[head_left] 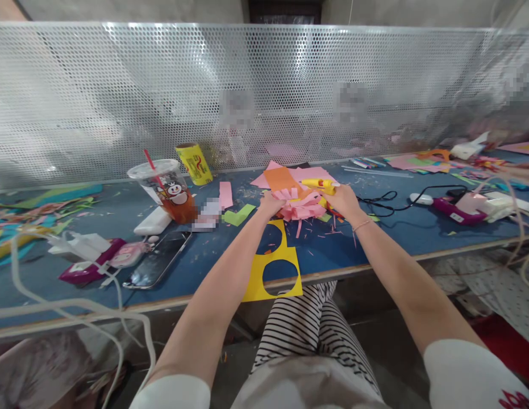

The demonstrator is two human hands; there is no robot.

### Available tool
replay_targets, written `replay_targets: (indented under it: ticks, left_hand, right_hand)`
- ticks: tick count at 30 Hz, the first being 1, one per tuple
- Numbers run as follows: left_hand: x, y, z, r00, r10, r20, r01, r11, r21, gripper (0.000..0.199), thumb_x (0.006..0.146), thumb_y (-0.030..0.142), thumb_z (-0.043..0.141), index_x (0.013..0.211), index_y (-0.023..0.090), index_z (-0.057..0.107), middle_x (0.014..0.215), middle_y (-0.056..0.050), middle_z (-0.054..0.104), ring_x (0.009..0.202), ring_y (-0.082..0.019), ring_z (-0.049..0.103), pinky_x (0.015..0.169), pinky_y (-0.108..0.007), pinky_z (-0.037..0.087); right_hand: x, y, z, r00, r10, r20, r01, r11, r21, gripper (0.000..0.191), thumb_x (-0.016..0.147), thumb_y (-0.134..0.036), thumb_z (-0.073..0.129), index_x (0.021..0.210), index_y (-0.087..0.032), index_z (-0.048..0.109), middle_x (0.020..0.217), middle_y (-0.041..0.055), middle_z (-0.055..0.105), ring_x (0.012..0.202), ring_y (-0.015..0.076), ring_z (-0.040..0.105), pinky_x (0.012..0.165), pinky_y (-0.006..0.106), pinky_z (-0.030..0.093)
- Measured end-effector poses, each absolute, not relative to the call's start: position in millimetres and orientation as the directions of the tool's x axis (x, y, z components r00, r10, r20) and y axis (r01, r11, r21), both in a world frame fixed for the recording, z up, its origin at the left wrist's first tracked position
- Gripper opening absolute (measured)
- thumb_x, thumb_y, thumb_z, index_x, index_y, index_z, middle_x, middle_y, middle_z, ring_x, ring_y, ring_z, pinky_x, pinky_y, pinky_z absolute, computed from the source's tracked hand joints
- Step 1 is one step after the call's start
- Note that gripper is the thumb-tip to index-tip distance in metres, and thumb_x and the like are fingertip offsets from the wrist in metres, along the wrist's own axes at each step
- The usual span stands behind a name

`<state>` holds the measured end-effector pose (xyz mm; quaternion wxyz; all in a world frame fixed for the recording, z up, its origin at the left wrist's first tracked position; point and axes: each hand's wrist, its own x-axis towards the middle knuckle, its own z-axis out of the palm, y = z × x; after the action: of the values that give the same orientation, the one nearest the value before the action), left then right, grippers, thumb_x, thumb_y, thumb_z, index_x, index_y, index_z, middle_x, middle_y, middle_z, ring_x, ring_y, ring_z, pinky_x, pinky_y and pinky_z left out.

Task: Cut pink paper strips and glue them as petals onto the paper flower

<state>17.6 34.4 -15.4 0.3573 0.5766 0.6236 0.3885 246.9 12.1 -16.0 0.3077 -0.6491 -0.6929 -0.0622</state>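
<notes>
My right hand (341,200) is closed around a yellow glue gun (319,183), held level just above a bundle of pink fringed paper strips (304,205). At the left edge of that pink fringe, my left hand (271,203) has its fingers closed on the paper. A bit of yellow shows in the middle of the fringe. Behind it lie an orange sheet (278,177) and several pink sheets (317,172). A yellow sheet with round cut-outs (256,278) hangs over the table's front edge, under my left forearm.
On the left stand a drink cup with a red straw (173,196) and a yellow roll (193,163). A phone (158,259) and a purple power strip (92,262) lie nearer. A black cable (386,200) runs rightward. A perforated metal screen (162,96) closes the back.
</notes>
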Motion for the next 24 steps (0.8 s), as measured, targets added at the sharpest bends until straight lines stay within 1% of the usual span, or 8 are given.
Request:
replay_targets:
  ticks: [2, 3, 5, 8, 11, 15, 20, 24]
  left_hand:
    - [18, 30, -12, -0.091, 0.974, 0.21, 0.685, -0.092, 0.723, 0.043, 0.07, 0.026, 0.062, 0.11, 0.016, 0.05, 0.125, -0.018, 0.046, 0.119, -0.031, 0.044, 0.096, -0.043, 0.036]
    - [18, 28, -9, -0.027, 0.953, 0.301, 0.779, -0.169, 0.604, 0.037, 0.073, 0.029, 0.059, 0.108, 0.017, 0.053, 0.124, -0.016, 0.048, 0.12, -0.03, 0.043, 0.098, -0.041, 0.035]
    - [16, 23, -2, 0.191, 0.926, 0.325, 0.827, -0.33, 0.454, 0.03, 0.076, 0.036, 0.054, 0.099, 0.018, 0.058, 0.114, -0.012, 0.056, 0.113, -0.027, 0.049, 0.095, -0.037, 0.037]
    - [10, 19, 8, 0.472, 0.865, 0.172, 0.761, -0.498, 0.415, 0.031, 0.067, 0.038, 0.063, 0.092, 0.019, 0.061, 0.1, -0.007, 0.061, 0.097, -0.022, 0.056, 0.083, -0.03, 0.043]
    - [2, 20, 10, 0.59, 0.799, 0.114, 0.72, -0.585, 0.373, 0.042, 0.056, 0.027, 0.07, 0.097, 0.02, 0.061, 0.105, -0.006, 0.06, 0.098, -0.023, 0.055, 0.082, -0.029, 0.043]
    - [-5, 26, 3, 0.621, 0.775, 0.117, 0.702, -0.617, 0.356, 0.049, 0.059, 0.019, 0.064, 0.107, 0.02, 0.058, 0.111, -0.008, 0.059, 0.101, -0.022, 0.055, 0.085, -0.029, 0.043]
    - [-5, 30, -5, 0.691, 0.717, 0.087, 0.657, -0.674, 0.338, 0.061, 0.058, 0.011, 0.06, 0.117, 0.022, 0.055, 0.124, -0.007, 0.056, 0.111, -0.023, 0.053, 0.093, -0.029, 0.04]
    - [1, 23, -3, 0.651, 0.754, 0.081, 0.714, -0.645, 0.272, 0.057, 0.067, 0.014, 0.055, 0.123, 0.023, 0.051, 0.127, -0.007, 0.055, 0.112, -0.024, 0.053, 0.093, -0.029, 0.04]
  right_hand:
    - [249, 12, -15, 0.018, 0.861, 0.508, 0.927, 0.176, -0.331, 0.037, 0.08, -0.043, 0.053, 0.099, -0.015, 0.069, 0.092, 0.0123, 0.07, 0.087, 0.0238, 0.065, 0.071, 0.027, 0.046]
    - [251, 12, -14, 0.011, 0.864, 0.503, 0.92, 0.189, -0.345, 0.037, 0.079, -0.043, 0.054, 0.098, -0.015, 0.069, 0.091, 0.0122, 0.071, 0.087, 0.0236, 0.065, 0.071, 0.027, 0.046]
    - [256, 10, -11, 0.0, 0.875, 0.484, 0.901, 0.21, -0.379, 0.037, 0.078, -0.045, 0.056, 0.094, -0.014, 0.07, 0.089, 0.0121, 0.071, 0.085, 0.0235, 0.066, 0.07, 0.027, 0.046]
    - [265, 8, -8, -0.001, 0.881, 0.473, 0.852, 0.249, -0.46, 0.038, 0.075, -0.045, 0.059, 0.093, -0.013, 0.07, 0.087, 0.0116, 0.071, 0.083, 0.0232, 0.066, 0.069, 0.028, 0.047]
    - [272, 8, -9, 0.022, 0.861, 0.508, 0.777, 0.305, -0.55, 0.038, 0.075, -0.042, 0.061, 0.099, -0.014, 0.069, 0.089, 0.01, 0.071, 0.084, 0.0223, 0.066, 0.071, 0.03, 0.049]
    - [274, 10, -11, 0.056, 0.85, 0.523, 0.742, 0.315, -0.592, 0.04, 0.074, -0.042, 0.061, 0.102, -0.015, 0.068, 0.09, 0.0093, 0.071, 0.086, 0.0226, 0.066, 0.073, 0.032, 0.049]
    - [270, 7, -8, 0.025, 0.843, 0.537, 0.782, 0.318, -0.536, 0.035, 0.075, -0.041, 0.059, 0.096, -0.014, 0.07, 0.091, 0.0102, 0.071, 0.089, 0.0237, 0.065, 0.073, 0.031, 0.049]
    - [270, 6, -6, 0.054, 0.857, 0.513, 0.809, 0.263, -0.525, 0.034, 0.074, -0.04, 0.06, 0.093, -0.013, 0.07, 0.086, 0.0103, 0.071, 0.086, 0.0238, 0.066, 0.069, 0.029, 0.049]
